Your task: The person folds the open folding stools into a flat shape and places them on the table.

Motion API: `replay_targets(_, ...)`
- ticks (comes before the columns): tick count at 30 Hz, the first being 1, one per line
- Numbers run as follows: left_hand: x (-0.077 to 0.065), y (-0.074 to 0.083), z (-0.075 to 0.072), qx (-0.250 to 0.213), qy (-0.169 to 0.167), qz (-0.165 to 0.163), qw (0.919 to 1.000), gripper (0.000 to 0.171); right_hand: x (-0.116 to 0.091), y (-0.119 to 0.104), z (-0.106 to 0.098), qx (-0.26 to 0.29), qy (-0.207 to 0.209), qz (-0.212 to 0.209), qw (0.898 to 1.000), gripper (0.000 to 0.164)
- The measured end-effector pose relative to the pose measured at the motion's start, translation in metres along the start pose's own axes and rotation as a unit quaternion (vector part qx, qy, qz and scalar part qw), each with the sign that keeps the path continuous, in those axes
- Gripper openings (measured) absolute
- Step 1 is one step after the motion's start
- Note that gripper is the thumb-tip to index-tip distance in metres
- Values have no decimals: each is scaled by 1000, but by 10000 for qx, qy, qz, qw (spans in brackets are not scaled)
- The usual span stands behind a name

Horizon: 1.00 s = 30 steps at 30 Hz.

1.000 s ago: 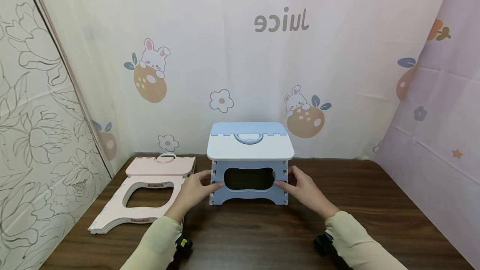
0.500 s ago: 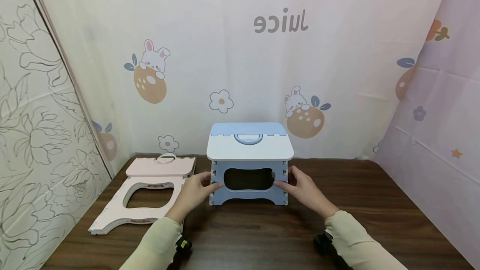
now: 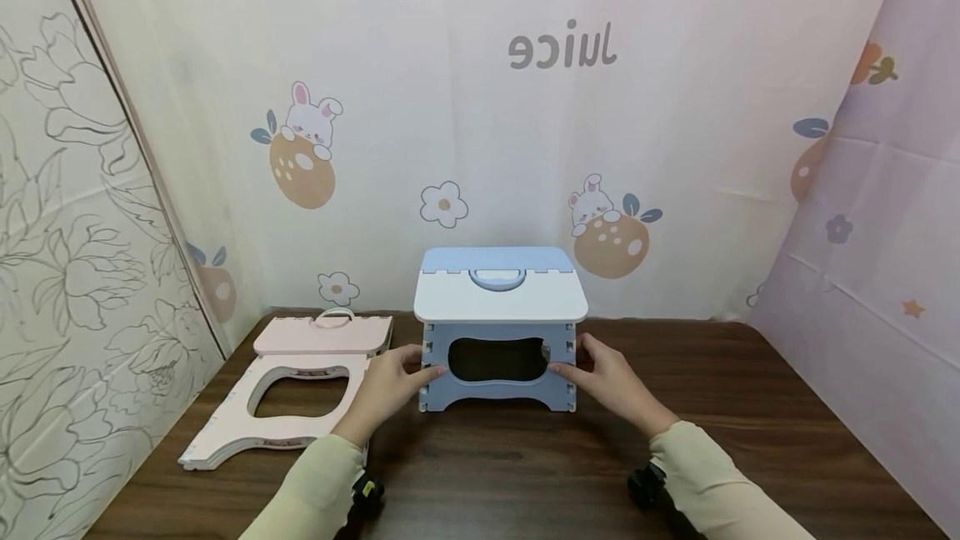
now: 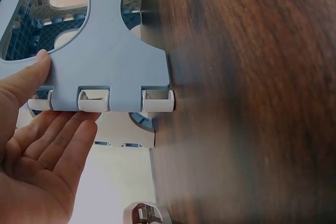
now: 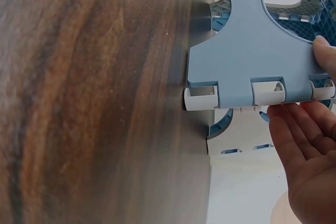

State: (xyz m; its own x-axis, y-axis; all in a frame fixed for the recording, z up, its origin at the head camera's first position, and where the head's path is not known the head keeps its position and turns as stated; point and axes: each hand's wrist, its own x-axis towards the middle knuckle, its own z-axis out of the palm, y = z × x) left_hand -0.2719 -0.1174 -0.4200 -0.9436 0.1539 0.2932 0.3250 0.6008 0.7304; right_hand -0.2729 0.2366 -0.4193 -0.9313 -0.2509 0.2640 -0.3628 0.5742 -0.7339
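A blue and white folding step stool point(image 3: 501, 297) stands unfolded and upright on the table, its carry handle lying at the middle of the top. My left hand point(image 3: 388, 386) grips the left edge of its front leg panel, thumb on the front face and fingers behind the edge. On the opposite edge my right hand point(image 3: 611, 377) holds the panel the same way. In the left wrist view the left thumb point(image 4: 32, 74) reaches the cutout's rim beside the white hinge pieces point(image 4: 94, 100). The right wrist view has the right fingers point(image 5: 299, 135) under the hinged edge.
A pink folding stool point(image 3: 292, 407) lies folded flat on the brown wooden table point(image 3: 510, 482), left of my left hand. A patterned curtain point(image 3: 480, 107) hangs behind the table, with more patterned cloth point(image 3: 885, 290) along the right side.
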Motion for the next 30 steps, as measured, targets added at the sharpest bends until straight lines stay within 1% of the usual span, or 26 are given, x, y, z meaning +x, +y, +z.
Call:
replay_targets(4,0,1,-2,-49,-117,-30,9999,29,0,1,0,-43,-13,0,10000,42)
replay_targets(11,1,1,-4,-8,-153,-39,9999,27,2,1,-1,-49,-54,-25,10000,44)
replay_targets(21,6,0,-4,-94,-253,-71,9996,35,3,1,-3,-99,-53,-39,9999,47)
replay_targets(25,6,0,-5,-95,-330,-118,9993,36,3,2,-3,-83,-100,-20,9999,48)
replay_targets(30,6,0,-6,-120,-385,-98,9991,35,4,2,-3,-85,-139,-32,9999,46)
